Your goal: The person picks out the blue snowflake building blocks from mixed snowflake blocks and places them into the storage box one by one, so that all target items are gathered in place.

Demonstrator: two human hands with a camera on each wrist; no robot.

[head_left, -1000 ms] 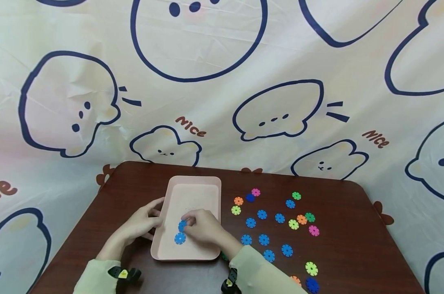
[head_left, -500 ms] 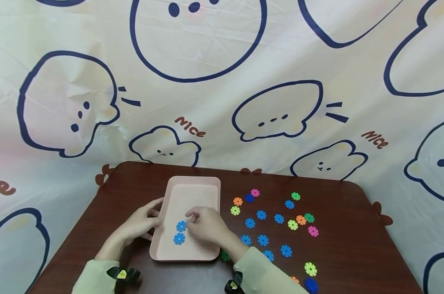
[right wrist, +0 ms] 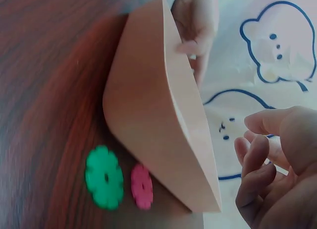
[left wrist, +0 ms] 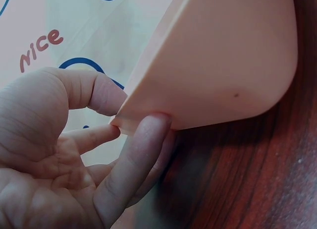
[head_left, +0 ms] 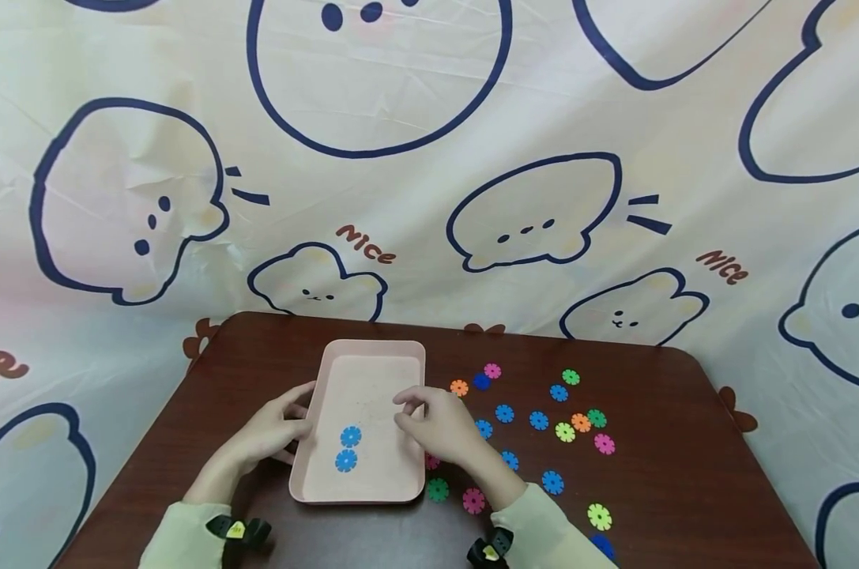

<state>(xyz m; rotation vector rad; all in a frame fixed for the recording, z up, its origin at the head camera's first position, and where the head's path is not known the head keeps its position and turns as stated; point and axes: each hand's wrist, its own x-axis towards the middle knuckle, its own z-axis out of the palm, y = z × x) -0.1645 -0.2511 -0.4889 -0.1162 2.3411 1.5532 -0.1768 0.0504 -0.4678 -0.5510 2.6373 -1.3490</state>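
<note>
A pale pink tray [head_left: 372,387] lies on the table with two blue notched discs [head_left: 351,436] inside, one just behind the other. My left hand [head_left: 280,423] holds its left side; in the left wrist view the thumb meets the rim and fingers [left wrist: 141,149] press the outer wall. My right hand [head_left: 439,427] hovers over the tray's right rim, fingers loosely bent, nothing between them. In the right wrist view it hangs apart from the tray wall [right wrist: 143,90]. Below that wall lie a green disc [right wrist: 105,177] and a pink disc [right wrist: 142,187].
Many notched discs in several colours lie scattered right of the tray, among them a blue disc [head_left: 553,482], a yellow-green disc [head_left: 600,517] and an orange disc [head_left: 459,388]. Behind the brown table [head_left: 649,395] hangs a printed cloth [head_left: 415,190].
My right hand has moved right, away from the two blue discs, to the tray's right rim, letting go of the rear disc. The left hand keeps its place.
</note>
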